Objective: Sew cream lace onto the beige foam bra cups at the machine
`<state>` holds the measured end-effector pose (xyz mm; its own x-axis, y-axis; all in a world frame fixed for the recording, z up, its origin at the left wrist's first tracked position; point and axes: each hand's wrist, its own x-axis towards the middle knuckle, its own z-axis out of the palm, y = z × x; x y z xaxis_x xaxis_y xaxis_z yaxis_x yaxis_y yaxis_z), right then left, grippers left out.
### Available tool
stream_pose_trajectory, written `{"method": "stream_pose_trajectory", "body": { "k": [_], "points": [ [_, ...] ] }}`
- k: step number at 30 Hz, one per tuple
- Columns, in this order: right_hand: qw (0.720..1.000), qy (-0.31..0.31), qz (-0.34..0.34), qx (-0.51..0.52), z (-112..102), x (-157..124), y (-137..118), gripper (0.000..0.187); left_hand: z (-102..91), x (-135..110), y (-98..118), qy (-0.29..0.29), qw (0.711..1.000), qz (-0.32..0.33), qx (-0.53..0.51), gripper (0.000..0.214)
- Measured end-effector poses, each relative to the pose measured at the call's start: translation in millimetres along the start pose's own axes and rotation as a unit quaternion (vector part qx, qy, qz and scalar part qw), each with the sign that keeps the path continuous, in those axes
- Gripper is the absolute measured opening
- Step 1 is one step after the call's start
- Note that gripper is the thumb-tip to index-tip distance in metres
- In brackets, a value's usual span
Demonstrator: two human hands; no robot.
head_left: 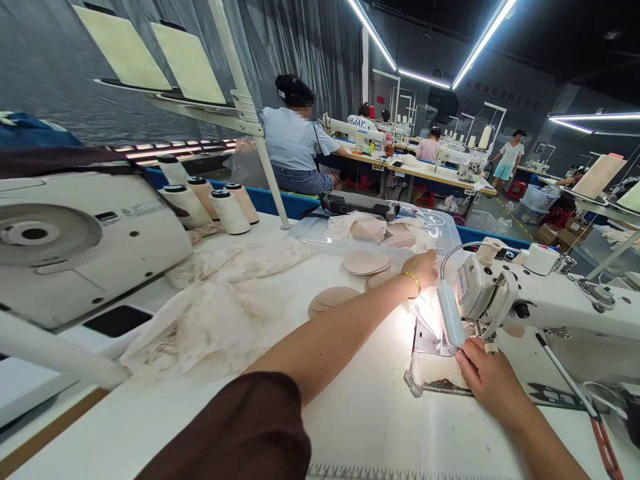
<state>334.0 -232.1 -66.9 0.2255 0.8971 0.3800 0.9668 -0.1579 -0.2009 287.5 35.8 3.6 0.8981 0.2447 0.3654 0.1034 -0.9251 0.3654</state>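
My left hand (425, 268), with a yellow bangle at the wrist, reaches to the far side of the lamp, beside a clear plastic tray (315, 233). Its fingers look curled; what they hold is hidden. Brightly lit white fabric (428, 308) lies just below it. My right hand (493, 380) is at the needle area of a white sewing machine (545, 290), fingers drawn together by the presser foot. I cannot make out what is between them. A small lamp (450, 313) on a bendy neck lights the metal plate (430, 341).
Round beige pads (367, 262) lie left of my forearm. Sheer lace fabric (215, 327) is heaped farther left, near thread cones (230, 212) and another machine (85, 240). Black thread snips (550, 395) and a red-handled tool (605, 447) lie at right. Several people sit at machines beyond.
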Motion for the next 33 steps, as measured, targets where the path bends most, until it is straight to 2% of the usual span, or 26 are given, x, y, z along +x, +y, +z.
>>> {"method": "stream_pose_trajectory", "body": {
  "k": [3, 6, 8, 9, 10, 12, 14, 16, 17, 21, 25, 29, 33],
  "points": [
    [1.0, -0.006, 0.003, 0.019, 0.3, 0.6, 1.6, 0.023, -29.9, -26.9, -2.7, 0.04, 0.998, -0.029, 0.027, 0.036],
    [0.999, -0.019, 0.011, 0.029, 1.3, 1.0, 2.5, 0.023, -51.4, -74.0, 0.8, 0.063, 0.995, -0.047, 0.054, 0.035],
    [0.999, -0.031, 0.014, 0.028, 1.9, 1.2, 2.7, 0.024, -49.1, -110.1, 8.9, 0.068, 0.994, -0.055, 0.071, 0.034],
    [0.999, -0.036, 0.015, 0.026, 2.0, 1.3, 2.7, 0.025, -42.8, -126.6, 13.8, 0.075, 0.992, -0.058, 0.084, 0.043],
    [0.999, -0.039, 0.018, 0.025, 2.0, 1.4, 2.6, 0.025, -34.2, -140.6, 18.6, 0.081, 0.989, -0.032, 0.12, 0.05],
    [0.998, -0.041, 0.026, 0.026, 1.7, 1.6, 2.6, 0.026, -14.8, -157.9, 27.0, 0.042, 0.985, 0.071, 0.148, 0.031],
    [0.998, -0.04, 0.031, 0.029, 1.3, 1.8, 2.7, 0.026, 0.6, -160.0, 33.7, -0.051, 0.975, 0.168, 0.138, 0.022],
    [0.998, -0.036, 0.029, 0.033, 1.4, 1.9, 2.9, 0.026, 7.8, -152.1, 39.9, -0.121, 0.962, 0.205, 0.136, 0.019],
    [0.998, -0.034, 0.027, 0.035, 1.6, 1.9, 3.1, 0.027, 8.6, -146.7, 43.3, -0.133, 0.959, 0.204, 0.147, 0.016],
    [0.998, -0.029, 0.024, 0.043, 2.5, 2.2, 3.6, 0.028, 4.4, -131.5, 57.7, -0.131, 0.956, 0.177, 0.193, 0.008],
    [0.998, -0.021, 0.017, 0.049, 2.7, 2.1, 4.0, 0.028, 2.1, -127.5, 65.3, -0.162, 0.958, 0.159, 0.174, 0.009],
    [0.998, -0.029, 0.02, 0.042, 3.3, 1.1, 5.7, 0.029, 3.9, -125.8, 64.0, -0.162, 0.964, 0.155, 0.146, 0.012],
    [0.999, -0.029, 0.015, 0.025, 3.4, 0.8, 6.3, 0.03, 9.0, -123.9, 56.9, -0.134, 0.969, 0.155, 0.136, 0.012]
  ]
}}
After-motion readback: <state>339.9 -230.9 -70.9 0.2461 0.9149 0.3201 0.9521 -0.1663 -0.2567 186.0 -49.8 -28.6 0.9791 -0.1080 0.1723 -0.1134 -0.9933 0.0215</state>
